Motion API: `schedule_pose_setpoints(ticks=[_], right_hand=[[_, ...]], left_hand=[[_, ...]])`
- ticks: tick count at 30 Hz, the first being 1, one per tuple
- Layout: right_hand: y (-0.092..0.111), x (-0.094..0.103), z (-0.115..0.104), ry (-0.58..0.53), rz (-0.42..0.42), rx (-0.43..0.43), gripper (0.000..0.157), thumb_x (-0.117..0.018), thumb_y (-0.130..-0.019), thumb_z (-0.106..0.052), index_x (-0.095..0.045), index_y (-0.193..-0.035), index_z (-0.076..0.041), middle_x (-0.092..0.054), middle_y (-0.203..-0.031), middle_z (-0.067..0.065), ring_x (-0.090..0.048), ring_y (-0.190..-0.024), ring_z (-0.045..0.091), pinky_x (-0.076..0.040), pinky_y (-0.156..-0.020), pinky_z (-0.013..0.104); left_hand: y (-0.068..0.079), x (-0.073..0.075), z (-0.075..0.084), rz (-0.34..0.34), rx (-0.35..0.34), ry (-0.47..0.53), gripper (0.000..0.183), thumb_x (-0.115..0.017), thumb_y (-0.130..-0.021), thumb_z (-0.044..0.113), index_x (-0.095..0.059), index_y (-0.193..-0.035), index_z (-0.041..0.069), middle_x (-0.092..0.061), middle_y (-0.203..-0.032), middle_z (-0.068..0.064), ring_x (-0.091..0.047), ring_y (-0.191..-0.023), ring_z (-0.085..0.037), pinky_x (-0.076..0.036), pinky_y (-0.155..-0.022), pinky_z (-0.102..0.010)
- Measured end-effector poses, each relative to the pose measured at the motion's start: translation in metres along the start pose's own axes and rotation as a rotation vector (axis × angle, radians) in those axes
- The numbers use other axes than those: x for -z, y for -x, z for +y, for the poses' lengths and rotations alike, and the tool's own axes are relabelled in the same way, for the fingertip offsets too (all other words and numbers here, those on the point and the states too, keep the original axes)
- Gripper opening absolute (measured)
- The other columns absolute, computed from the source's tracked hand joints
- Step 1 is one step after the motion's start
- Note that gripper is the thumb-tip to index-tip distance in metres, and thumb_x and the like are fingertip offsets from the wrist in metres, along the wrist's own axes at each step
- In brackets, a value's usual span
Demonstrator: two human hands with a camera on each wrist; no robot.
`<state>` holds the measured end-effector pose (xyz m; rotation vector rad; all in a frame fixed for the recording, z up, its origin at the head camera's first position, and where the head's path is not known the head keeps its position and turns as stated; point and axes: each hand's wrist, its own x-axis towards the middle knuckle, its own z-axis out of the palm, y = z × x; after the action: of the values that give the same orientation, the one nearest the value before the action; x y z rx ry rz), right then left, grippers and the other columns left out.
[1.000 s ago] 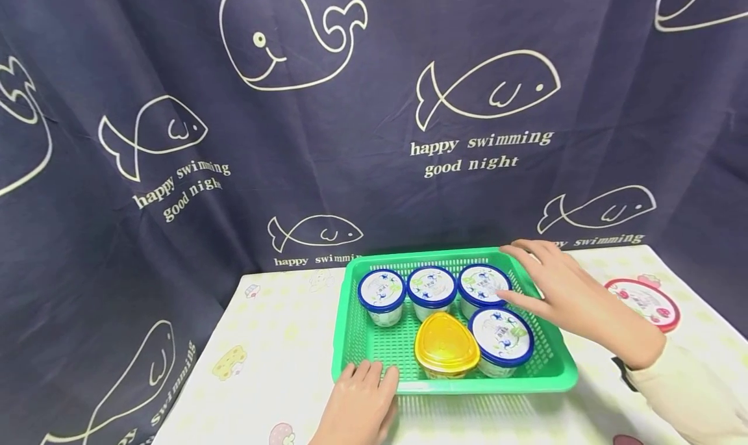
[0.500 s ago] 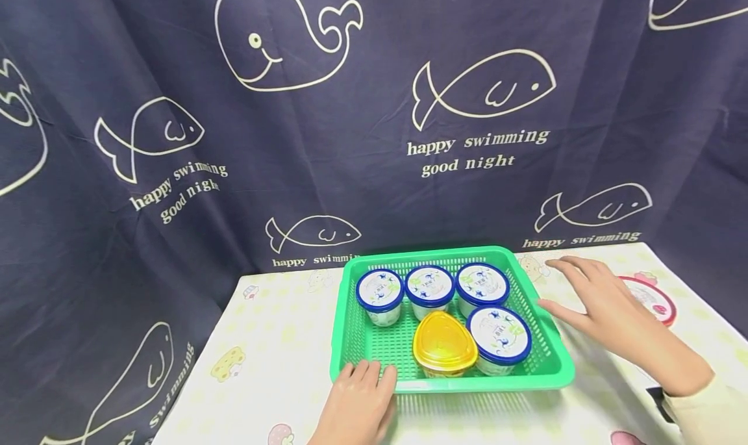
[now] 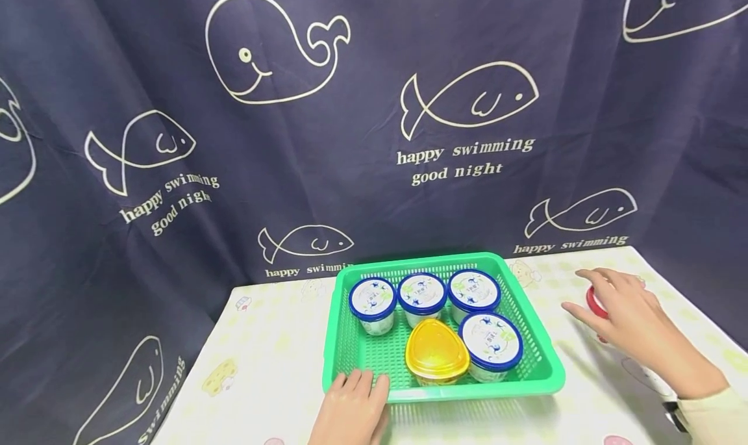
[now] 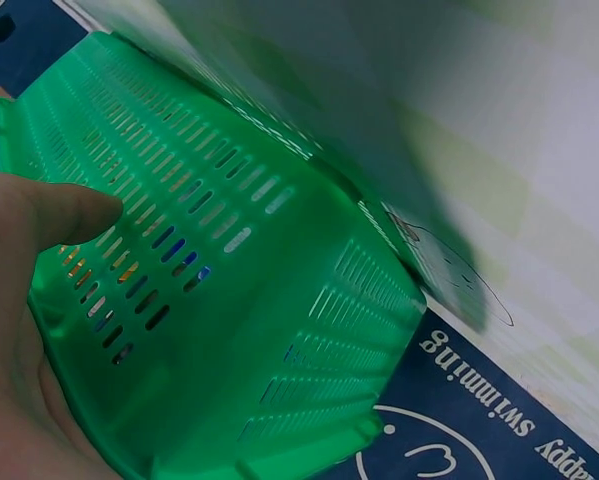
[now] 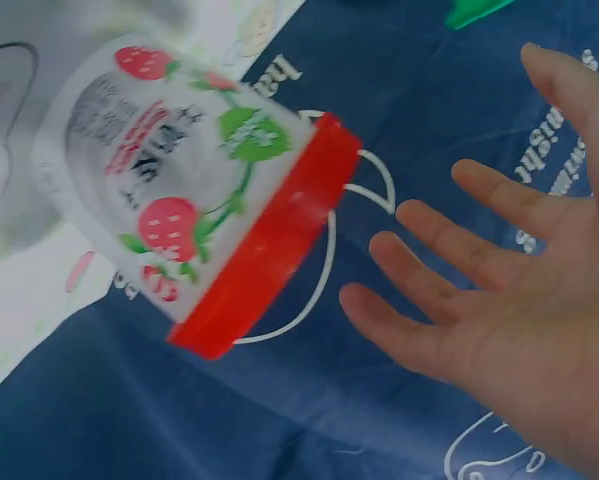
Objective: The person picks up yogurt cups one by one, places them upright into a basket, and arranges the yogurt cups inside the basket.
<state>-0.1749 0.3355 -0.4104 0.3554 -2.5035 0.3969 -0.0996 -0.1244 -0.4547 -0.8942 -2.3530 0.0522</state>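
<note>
My left hand [image 3: 350, 409] grips the front rim of the green plastic basket [image 3: 497, 390], fingers over the edge; in the left wrist view its thumb [image 4: 84, 212] lies against the outer wall. Several blue-lidded tubs [image 3: 491, 341] stand upright inside, with a yellow triangular-lidded container [image 3: 437, 353] at the front. To the right of the basket, my right hand [image 3: 634, 321] is spread over a red-lidded tub [image 3: 595, 303], mostly hidden beneath it in the head view. The right wrist view shows that tub's strawberry-printed side [image 5: 169, 170], apart from the straight fingers.
A pale patterned cloth [image 3: 269, 360] covers the table. Behind it hangs a dark blue curtain [image 3: 362, 120] with white fish and whale outlines, close to the basket's far side. Inside the basket, bare mesh floor [image 3: 382, 357] shows at the left front.
My right hand has moved from the basket's right side out to the right, above the red-lidded tub. My left hand keeps its hold on the rim. The head view has shifted slightly.
</note>
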Motion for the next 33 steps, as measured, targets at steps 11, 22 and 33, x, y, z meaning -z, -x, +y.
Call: schedule_pose_setpoints(ticks=[11, 22, 33], right_hand=[[0.01, -0.008, 0.028, 0.035, -0.094, -0.16, 0.072, -0.075, -0.082, -0.051, -0.053, -0.129, -0.001, -0.048, -0.129, 0.035, -0.038, -0.111, 0.063, -0.031, -0.072, 0.076], [0.015, -0.019, 0.047, 0.038, -0.085, -0.139, 0.061, -0.077, -0.08, -0.051, -0.06, -0.12, -0.009, -0.055, -0.115, 0.031, -0.044, -0.1, 0.062, -0.036, -0.057, 0.071], [0.014, -0.022, 0.054, 0.043, -0.087, -0.111, 0.062, -0.081, -0.076, -0.047, -0.06, -0.12, -0.009, -0.054, -0.116, 0.031, -0.043, -0.099, 0.062, -0.037, -0.056, 0.072]], left_hand=[[0.002, -0.001, 0.0, 0.028, 0.003, -0.013, 0.037, -0.01, -0.096, 0.023, -0.043, -0.078, 0.019, -0.03, -0.064, 0.007, -0.029, -0.054, -0.012, -0.017, -0.055, -0.023], [0.002, -0.001, -0.001, 0.024, -0.003, -0.014, 0.039, -0.011, -0.096, 0.024, -0.046, -0.08, 0.019, -0.033, -0.064, 0.007, -0.033, -0.055, -0.013, -0.018, -0.055, -0.023], [0.002, 0.001, -0.001, -0.009, -0.003, 0.014, 0.009, -0.055, -0.081, 0.021, -0.046, -0.082, 0.018, -0.031, -0.066, 0.007, -0.031, -0.057, -0.013, -0.018, -0.056, -0.023]])
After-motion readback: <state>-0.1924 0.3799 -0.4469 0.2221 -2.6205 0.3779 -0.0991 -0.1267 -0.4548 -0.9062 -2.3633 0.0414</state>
